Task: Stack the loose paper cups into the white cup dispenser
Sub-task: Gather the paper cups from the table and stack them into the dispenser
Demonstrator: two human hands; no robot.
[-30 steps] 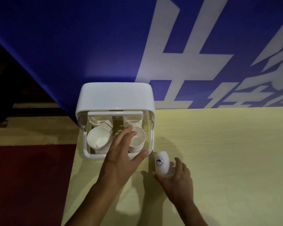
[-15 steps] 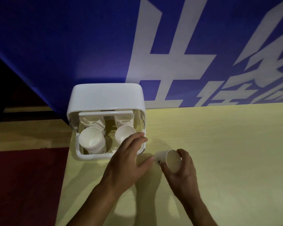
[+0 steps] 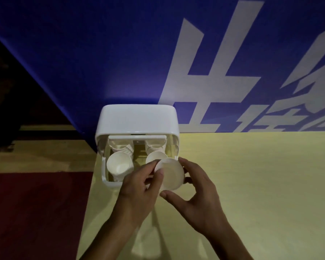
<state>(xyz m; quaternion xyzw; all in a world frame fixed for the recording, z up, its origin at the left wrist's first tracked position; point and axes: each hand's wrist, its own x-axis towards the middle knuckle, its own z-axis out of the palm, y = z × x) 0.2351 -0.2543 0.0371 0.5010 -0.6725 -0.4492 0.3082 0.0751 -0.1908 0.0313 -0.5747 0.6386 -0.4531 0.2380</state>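
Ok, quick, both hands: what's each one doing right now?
Left hand: pinches the cup at its left rim.
Right hand: fingers curled round the same cup's right side, holding it.

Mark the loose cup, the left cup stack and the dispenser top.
loose cup (image 3: 170,175): head view, centre of its round end facing the camera.
left cup stack (image 3: 118,164): head view, inside the top cup.
dispenser top (image 3: 137,119): head view, middle of its white upper face.

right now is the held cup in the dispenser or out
Out: left hand and right hand hold the cup near the right stack.
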